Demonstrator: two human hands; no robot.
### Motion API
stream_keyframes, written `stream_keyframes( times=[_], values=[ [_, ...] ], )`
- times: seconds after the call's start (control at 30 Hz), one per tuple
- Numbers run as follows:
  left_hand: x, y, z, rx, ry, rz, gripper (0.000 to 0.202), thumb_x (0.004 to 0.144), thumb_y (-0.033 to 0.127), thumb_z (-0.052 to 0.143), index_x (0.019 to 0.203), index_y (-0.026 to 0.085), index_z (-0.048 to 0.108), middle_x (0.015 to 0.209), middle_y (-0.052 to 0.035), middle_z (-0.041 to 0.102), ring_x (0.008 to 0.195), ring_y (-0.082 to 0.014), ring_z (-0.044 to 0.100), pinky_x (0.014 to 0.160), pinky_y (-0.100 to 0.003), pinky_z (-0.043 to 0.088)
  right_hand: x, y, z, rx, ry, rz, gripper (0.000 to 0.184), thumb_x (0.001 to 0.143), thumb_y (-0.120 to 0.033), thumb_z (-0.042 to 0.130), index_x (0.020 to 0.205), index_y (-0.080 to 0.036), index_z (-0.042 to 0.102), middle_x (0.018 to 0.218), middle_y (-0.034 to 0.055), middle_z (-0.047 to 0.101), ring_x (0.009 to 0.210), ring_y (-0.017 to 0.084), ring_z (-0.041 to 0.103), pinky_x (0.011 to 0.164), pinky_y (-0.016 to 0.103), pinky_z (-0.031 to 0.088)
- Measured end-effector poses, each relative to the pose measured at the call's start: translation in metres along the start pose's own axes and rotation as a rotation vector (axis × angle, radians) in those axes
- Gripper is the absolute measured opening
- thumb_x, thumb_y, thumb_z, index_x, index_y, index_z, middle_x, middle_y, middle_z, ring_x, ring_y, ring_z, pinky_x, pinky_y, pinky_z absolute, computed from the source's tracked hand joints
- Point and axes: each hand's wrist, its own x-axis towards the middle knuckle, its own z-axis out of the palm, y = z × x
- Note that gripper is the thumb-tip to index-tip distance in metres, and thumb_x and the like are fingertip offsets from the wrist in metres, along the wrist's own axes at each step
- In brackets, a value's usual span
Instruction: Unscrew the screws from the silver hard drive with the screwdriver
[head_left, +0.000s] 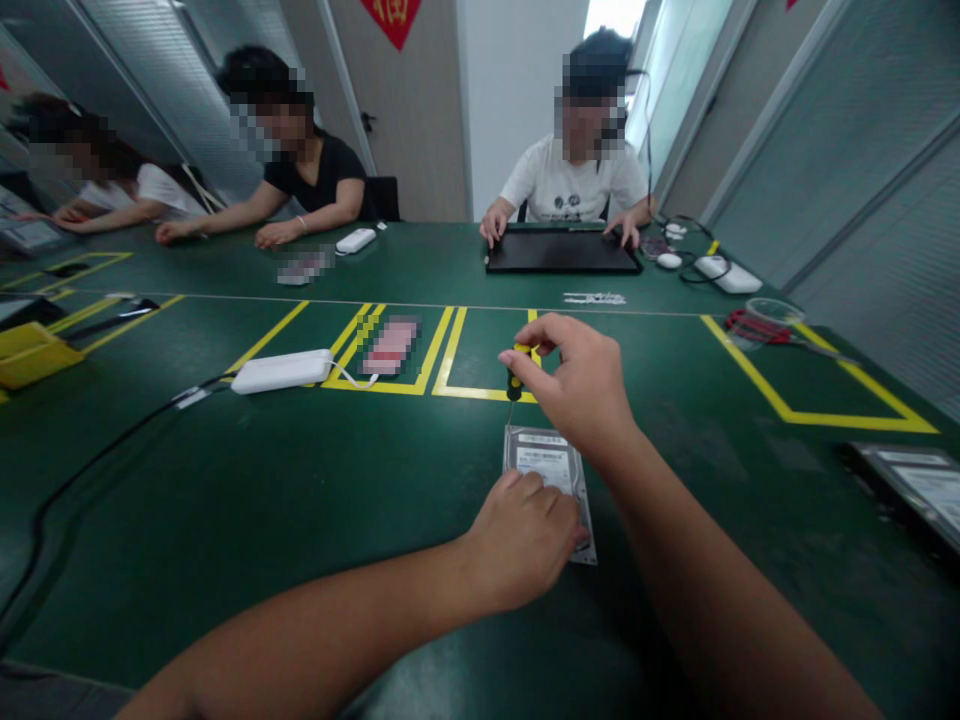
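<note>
A silver hard drive (541, 456) with white labels lies flat on the green table in front of me. My left hand (525, 540) rests across its near half with fingers curled, gripping it and covering much of the label. Between thumb and fingers of my right hand (583, 375) is a small yellow-and-black screwdriver (514, 384), held upright. Its thin shaft points down to the drive's far left corner, where the tip seems to touch; any screw there is too small to see.
Another hard drive (919, 490) sits at the right edge. A white power bank (281, 371) with cables lies left, beside a blurred pink phone (390, 346). Yellow tape (487, 393) marks rectangles. Across the table, a person holds a black panel (562, 252); other people sit far left near a yellow bin (37, 358).
</note>
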Motion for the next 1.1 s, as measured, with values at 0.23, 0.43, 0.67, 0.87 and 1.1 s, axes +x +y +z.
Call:
stream_keyframes(
  times=[0.23,0.43,0.67,0.87,1.1],
  values=[
    [0.0007,0.0002,-0.0005,0.003,0.009,-0.003,0.026,0.096,0.038,0.052,0.084,0.015,0.059,0.078,-0.0068,0.064,0.079,-0.0251,0.059,0.073,-0.04,0.045,0.0003,-0.0018,-0.0007,-0.015,-0.03,-0.026,0.007,0.084,-0.024,0.068,0.086,-0.018,0.066,0.086,0.0007,0.067,0.081,0.016,0.059,0.077,0.03,0.041],
    [0.0006,0.0002,0.0001,0.004,0.015,0.0,0.024,0.096,0.037,0.053,0.085,0.016,0.058,0.079,-0.0064,0.064,0.08,-0.0258,0.059,0.073,-0.04,0.045,0.0008,-0.0034,-0.0004,-0.002,-0.015,-0.04,0.008,0.085,-0.026,0.066,0.087,-0.018,0.066,0.088,0.0025,0.064,0.082,0.016,0.057,0.078,0.029,0.041],
    [0.0003,0.0003,0.0006,0.023,0.011,0.015,0.025,0.097,0.037,0.052,0.087,0.016,0.058,0.079,-0.0056,0.064,0.081,-0.0258,0.059,0.074,-0.04,0.045,0.0003,-0.0029,0.0003,-0.025,-0.026,-0.057,0.006,0.085,-0.024,0.065,0.086,-0.017,0.065,0.086,0.0021,0.063,0.083,0.017,0.055,0.077,0.029,0.039],
    [-0.0007,0.0004,0.0006,0.011,0.022,0.015,0.024,0.097,0.035,0.052,0.085,0.015,0.059,0.078,-0.0057,0.063,0.08,-0.0247,0.059,0.073,-0.039,0.044,-0.0002,-0.0013,0.0026,0.006,-0.025,-0.034,0.013,0.083,-0.015,0.054,0.092,-0.016,0.065,0.091,0.0032,0.066,0.08,0.016,0.057,0.078,0.03,0.041],
    [0.0003,0.0004,-0.0005,0.003,0.009,0.013,0.023,0.097,0.035,0.052,0.086,0.016,0.059,0.079,-0.0049,0.063,0.08,-0.0258,0.059,0.072,-0.04,0.044,0.0001,0.0011,0.0042,-0.006,0.018,-0.074,0.011,0.086,-0.027,0.064,0.084,-0.017,0.062,0.084,0.0016,0.061,0.081,0.016,0.054,0.075,0.029,0.039]
  ],
)
